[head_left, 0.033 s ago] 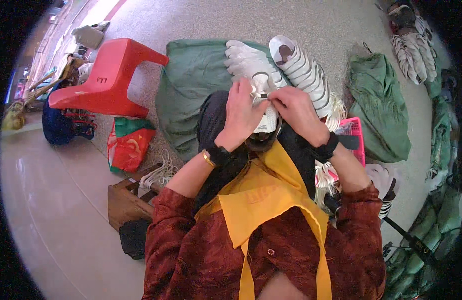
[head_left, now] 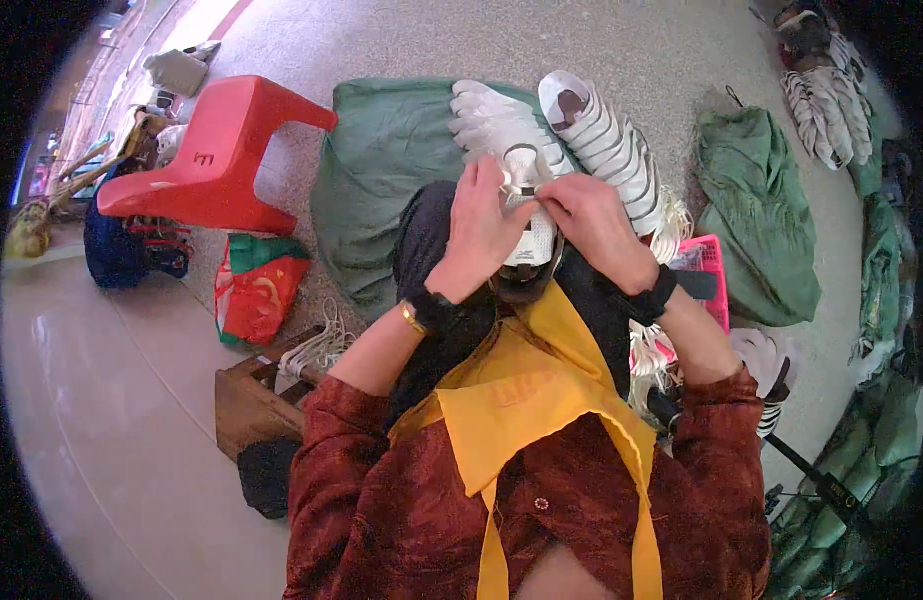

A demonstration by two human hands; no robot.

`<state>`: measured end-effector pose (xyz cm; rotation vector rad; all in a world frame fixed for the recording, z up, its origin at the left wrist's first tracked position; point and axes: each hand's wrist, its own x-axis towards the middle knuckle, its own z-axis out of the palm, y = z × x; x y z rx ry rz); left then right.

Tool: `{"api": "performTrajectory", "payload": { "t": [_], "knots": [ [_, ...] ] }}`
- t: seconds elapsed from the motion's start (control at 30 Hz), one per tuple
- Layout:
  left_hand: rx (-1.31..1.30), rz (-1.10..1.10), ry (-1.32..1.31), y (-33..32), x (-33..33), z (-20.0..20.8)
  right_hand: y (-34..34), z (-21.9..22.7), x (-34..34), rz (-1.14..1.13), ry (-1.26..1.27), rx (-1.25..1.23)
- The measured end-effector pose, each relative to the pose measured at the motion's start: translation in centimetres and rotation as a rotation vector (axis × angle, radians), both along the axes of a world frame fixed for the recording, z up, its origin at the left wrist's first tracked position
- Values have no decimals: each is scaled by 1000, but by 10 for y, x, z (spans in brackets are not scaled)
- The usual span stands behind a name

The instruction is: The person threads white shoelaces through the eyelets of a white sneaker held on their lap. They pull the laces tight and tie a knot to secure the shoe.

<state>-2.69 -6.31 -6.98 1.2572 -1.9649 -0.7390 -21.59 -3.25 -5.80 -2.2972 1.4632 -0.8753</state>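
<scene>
A white shoe (head_left: 534,240) with a dark collar rests across my lap, its toe pointing away from me. My left hand (head_left: 478,225) grips its left edge, thumb lying across the top of the shoe. From the other side my right hand (head_left: 593,220) pinches at the lacing area with thumb and forefinger, by a small black band. A thin white lace seems to be between the fingers, but they hide most of it. Just beyond my hands lie two overlapping rows of white shoe uppers (head_left: 621,160) on a green cloth sack (head_left: 381,170).
A red plastic chair (head_left: 221,150) lies tipped at the left, with a red and green bag (head_left: 261,290) below it. White laces hang over a wooden stool (head_left: 251,405). On my right are a pink basket (head_left: 719,260), a green sack (head_left: 756,220) and more uppers (head_left: 826,115).
</scene>
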Motion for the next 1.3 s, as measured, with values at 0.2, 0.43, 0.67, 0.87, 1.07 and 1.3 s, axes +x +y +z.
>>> {"api": "performTrajectory", "payload": {
  "t": [0.2,0.43,0.67,0.87,1.07,1.3],
  "knots": [
    [27,-202,-38,-4,29,11,1,3,2,4,48,-23],
    [-44,-165,-164,0,20,17,-4,13,6,42,149,-90],
    [-97,-75,-73,-3,21,-3,10,34,36,-1,-220,175],
    [-65,-95,-60,-5,21,-4,-5,13,45,-105,2,103],
    [-48,-94,-64,-4,20,-4,-5,11,52,-155,117,136],
    [-19,-79,12,-8,18,-10,-3,2,50,-150,81,95]
  ]
}}
